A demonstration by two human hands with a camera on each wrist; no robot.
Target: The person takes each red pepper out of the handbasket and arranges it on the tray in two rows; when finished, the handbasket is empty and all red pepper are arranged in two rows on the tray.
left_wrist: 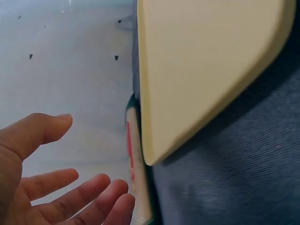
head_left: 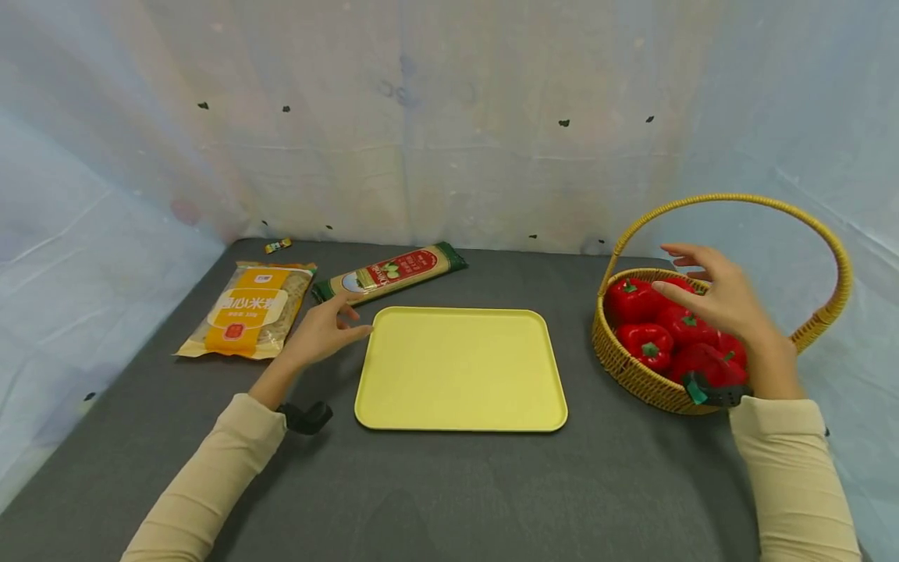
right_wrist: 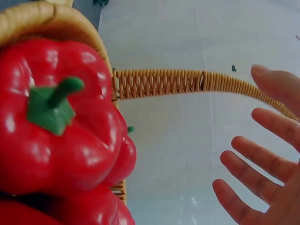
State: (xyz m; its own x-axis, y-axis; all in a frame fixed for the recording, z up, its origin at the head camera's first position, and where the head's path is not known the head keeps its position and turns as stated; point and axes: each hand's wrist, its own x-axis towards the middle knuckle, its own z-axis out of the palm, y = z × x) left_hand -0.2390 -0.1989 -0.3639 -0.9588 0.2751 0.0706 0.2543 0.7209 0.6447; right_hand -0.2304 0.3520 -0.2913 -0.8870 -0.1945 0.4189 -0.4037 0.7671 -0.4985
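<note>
My left hand [head_left: 325,334] hovers with loosely bent, spread fingers and holds nothing. It is beside the left edge of a yellow rectangular tray [head_left: 460,371], its fingertips overlapping the near end of a long green-and-tan noodle packet [head_left: 393,273] in the head view. Over on the right, my right hand [head_left: 723,297] reaches above a wicker basket [head_left: 625,371] of several red bell peppers [head_left: 646,345], under its tall arched handle [head_left: 730,198]. Its fingers are apart and grip nothing; the right wrist view shows a gap between them and the nearest pepper [right_wrist: 61,112].
A bag of grain or pasta with a yellow-orange label [head_left: 249,308] lies left of my left hand. Farther back is a small yellow-green wrapped piece [head_left: 278,245]. Pale plastic sheeting [head_left: 449,125] hangs behind the dark table [head_left: 449,499] and along its sides.
</note>
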